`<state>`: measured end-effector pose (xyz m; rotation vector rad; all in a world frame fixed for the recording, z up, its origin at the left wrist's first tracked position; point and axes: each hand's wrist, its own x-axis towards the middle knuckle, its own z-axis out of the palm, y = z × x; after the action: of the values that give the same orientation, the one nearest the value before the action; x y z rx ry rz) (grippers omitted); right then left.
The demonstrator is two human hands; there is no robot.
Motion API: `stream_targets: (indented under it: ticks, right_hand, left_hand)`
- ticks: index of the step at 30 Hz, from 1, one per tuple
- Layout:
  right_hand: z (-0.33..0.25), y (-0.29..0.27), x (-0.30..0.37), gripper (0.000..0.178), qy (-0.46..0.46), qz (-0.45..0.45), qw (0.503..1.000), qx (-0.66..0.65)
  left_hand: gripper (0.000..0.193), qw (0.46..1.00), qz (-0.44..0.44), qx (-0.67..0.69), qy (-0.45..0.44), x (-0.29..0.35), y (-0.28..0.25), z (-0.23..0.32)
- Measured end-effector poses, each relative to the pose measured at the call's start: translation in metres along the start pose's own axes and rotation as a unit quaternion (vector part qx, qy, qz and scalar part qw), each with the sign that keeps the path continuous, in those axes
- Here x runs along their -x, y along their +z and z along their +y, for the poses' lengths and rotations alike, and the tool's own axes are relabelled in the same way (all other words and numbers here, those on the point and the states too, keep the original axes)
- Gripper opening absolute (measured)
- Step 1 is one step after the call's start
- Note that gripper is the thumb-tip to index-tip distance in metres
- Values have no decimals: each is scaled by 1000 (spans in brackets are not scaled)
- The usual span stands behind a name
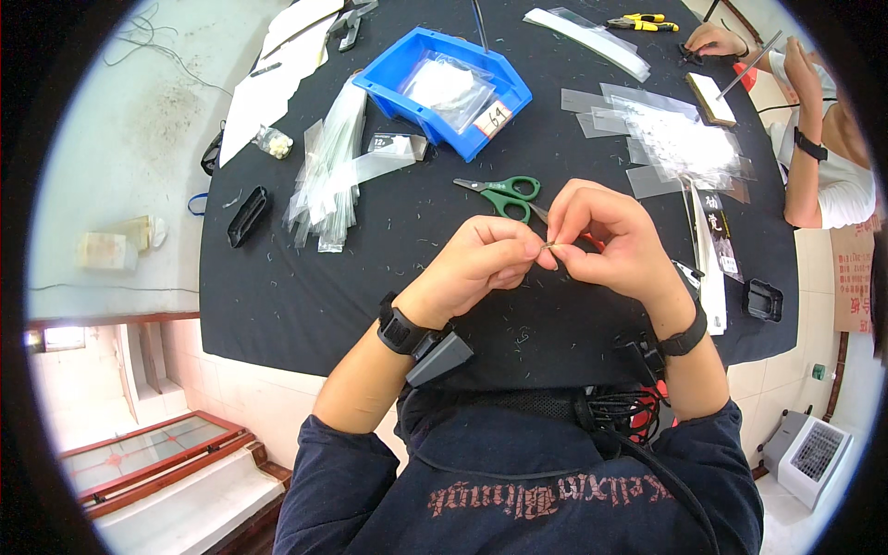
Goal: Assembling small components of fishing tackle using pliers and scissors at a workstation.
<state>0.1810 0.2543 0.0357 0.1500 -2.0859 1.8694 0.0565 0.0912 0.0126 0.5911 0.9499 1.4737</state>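
- Tiny thin piece (548,245), pinched between two bare hands above the black-covered table (277,305); it is too small for us to tell what it is.
- The left hand (488,259) grips it between thumb and forefinger, the other fingers curled in. The right hand (610,239) meets it with thumb and forefinger too, its knuckles raised. We judge that two fingertip grips keep so slight a thing steady and in sight.
- Just beyond the hands we find scissors (509,196) with green handles, lying with the handles nearest the fingers, perhaps for an easy reach.
- Farther off stands a blue bin (418,118), holding clear bags (449,90) with something white inside. A handwritten card is fixed to it, which may mark its contents.
- To the left we see clear plastic sleeves (326,176) fanned in a heap, a small bag (274,141) of pale bits, and a black tray (247,217) whose contents we cannot make out.
- To the right lie clear packets (680,139) with white contents, and another small black container (763,301).
- At the upper right, a co-worker's hand (714,40) touches a dark object.
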Motion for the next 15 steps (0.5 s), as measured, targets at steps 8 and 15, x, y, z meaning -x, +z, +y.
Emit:
stream_targets:
  ticks: [8, 15]
  right_hand:
    - [1, 0, 0, 13, -9, -9, 1000, -12]
    - [1, -2, 1, 14, 17, -14, 1000, -15]
  left_hand:
    - [20, 1000, -15, 7, -4, 0, -1, 1]
    - [19, 997, 20, -77, 10, 1, 2, 2]
